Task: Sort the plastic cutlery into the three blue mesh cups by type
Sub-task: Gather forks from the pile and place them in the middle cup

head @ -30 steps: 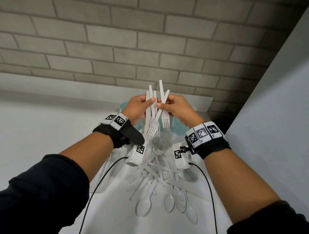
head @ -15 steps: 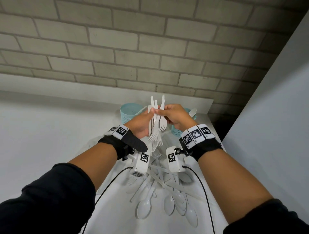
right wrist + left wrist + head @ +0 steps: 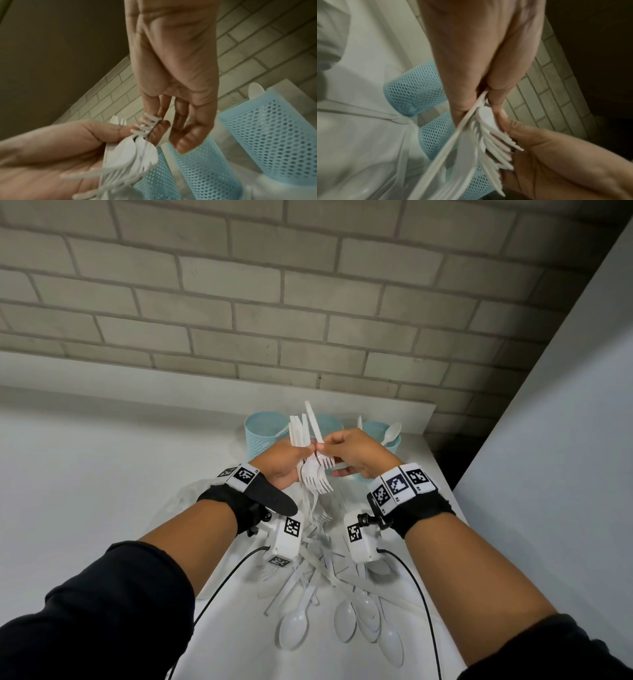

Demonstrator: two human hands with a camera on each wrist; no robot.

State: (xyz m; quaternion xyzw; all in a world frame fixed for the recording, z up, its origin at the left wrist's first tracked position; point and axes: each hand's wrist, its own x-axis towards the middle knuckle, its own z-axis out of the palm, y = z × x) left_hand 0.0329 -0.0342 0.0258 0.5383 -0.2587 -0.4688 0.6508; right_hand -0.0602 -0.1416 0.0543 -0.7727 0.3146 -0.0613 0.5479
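Fanning tines-down at the frame's centre, the bundle of forks is clasped in the left hand; the right hand pinches one fork against it. Behind stand three mesh cups. Spoons lie lower centre.

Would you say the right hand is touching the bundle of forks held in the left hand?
Touching. The head view shows the right hand pinching a fork handle in the bundle of forks gripped by the left hand.
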